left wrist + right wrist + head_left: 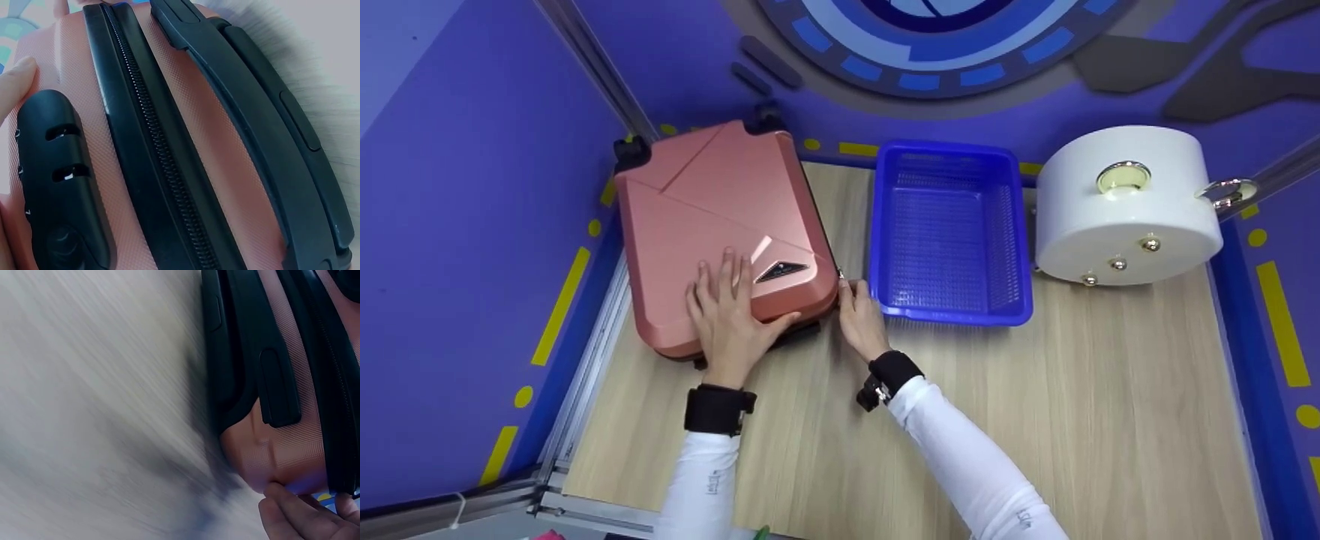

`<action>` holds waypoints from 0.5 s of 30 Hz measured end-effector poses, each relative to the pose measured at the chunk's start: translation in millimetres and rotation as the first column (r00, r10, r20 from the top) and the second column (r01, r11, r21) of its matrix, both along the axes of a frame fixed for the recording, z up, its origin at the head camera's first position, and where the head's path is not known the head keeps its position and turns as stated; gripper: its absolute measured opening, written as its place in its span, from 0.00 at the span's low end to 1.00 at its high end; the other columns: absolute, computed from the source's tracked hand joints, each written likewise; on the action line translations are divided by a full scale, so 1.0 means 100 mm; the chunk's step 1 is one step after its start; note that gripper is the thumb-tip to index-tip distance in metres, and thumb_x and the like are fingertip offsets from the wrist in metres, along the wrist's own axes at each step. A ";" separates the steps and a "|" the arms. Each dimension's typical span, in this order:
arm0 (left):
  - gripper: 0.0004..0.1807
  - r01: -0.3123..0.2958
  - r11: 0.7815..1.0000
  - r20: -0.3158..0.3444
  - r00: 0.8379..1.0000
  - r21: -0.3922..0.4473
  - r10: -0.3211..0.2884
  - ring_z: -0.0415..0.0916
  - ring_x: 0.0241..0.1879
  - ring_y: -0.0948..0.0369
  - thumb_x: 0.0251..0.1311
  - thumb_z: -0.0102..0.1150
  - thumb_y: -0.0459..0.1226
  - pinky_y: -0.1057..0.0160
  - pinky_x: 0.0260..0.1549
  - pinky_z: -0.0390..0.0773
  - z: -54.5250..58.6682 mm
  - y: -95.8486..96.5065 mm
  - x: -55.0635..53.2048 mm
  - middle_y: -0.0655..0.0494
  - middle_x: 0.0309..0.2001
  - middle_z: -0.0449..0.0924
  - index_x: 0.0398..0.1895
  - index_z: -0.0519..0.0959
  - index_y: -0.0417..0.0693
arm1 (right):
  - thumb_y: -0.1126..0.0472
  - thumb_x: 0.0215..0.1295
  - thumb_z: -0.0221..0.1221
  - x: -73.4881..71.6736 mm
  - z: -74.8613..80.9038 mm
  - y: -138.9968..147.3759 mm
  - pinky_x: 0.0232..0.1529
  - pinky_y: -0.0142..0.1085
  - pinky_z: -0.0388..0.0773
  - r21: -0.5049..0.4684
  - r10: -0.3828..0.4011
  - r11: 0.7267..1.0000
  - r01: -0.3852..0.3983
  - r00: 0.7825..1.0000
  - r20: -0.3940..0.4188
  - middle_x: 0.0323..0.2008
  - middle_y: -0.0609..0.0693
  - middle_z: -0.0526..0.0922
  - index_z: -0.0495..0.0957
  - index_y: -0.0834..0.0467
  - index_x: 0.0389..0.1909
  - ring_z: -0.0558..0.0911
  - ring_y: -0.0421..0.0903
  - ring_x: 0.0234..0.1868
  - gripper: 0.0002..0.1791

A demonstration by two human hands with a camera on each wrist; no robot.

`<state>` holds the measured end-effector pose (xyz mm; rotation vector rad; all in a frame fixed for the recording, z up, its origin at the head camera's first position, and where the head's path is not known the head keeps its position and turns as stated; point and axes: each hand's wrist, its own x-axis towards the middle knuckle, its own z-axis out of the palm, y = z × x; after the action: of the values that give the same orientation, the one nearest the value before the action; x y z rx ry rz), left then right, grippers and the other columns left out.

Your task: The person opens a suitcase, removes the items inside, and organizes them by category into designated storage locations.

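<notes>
A pink hard-shell suitcase [701, 217] lies flat on the wooden table, its wheels toward the back wall. My left hand [727, 319] rests on its lid near the front edge, fingers spread beside a dark triangular badge [782, 270]. At the front right corner, my right hand [861, 319] pinches a small metallic zipper pull [841, 274], largely covered by the fingertips. The left wrist view gives a close look at the closed black zipper [157, 135], between a combination lock [64, 180] and a black carry handle [253, 124].
A blue plastic basket [952, 318] stands just right of my right hand. Farther right is a white rounded bag or case [1110, 195] with gold-coloured studs and a ring handle. Purple panels [495, 225] enclose the table [1035, 420] at the back and both sides.
</notes>
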<state>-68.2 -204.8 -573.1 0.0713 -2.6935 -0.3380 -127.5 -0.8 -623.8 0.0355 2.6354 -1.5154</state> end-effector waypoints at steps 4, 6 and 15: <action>0.67 0.001 1.000 -0.005 1.000 0.007 -0.001 0.47 0.79 0.36 0.40 0.73 0.72 0.34 0.73 0.47 0.00 0.01 0.00 0.48 0.82 0.54 0.82 0.60 0.51 | 0.54 0.83 0.46 -0.01 0.01 0.01 0.45 0.53 0.78 -0.007 0.002 1.000 -0.002 1.000 -0.006 0.35 0.54 0.82 0.77 0.61 0.52 0.82 0.56 0.39 0.16; 0.67 0.000 1.000 -0.006 1.000 0.006 0.000 0.47 0.79 0.36 0.39 0.73 0.72 0.34 0.73 0.47 0.00 0.01 0.00 0.48 0.82 0.54 0.82 0.60 0.51 | 0.56 0.82 0.46 -0.01 0.00 0.02 0.43 0.53 0.78 0.005 0.008 1.000 -0.008 1.000 -0.022 0.33 0.54 0.81 0.77 0.62 0.51 0.82 0.56 0.38 0.15; 0.67 -0.009 1.000 0.004 1.000 0.001 0.009 0.47 0.79 0.37 0.40 0.72 0.73 0.34 0.73 0.47 0.00 0.00 0.00 0.48 0.82 0.53 0.82 0.59 0.52 | 0.67 0.80 0.47 0.05 -0.03 0.04 0.38 0.55 0.82 0.171 0.099 0.983 -0.073 0.984 -0.148 0.36 0.64 0.88 0.77 0.67 0.47 0.88 0.62 0.37 0.11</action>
<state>-68.1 -204.8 -573.2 0.0846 -2.6966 -0.3364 -122.6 3.0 -626.3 -0.1897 2.8369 -1.3206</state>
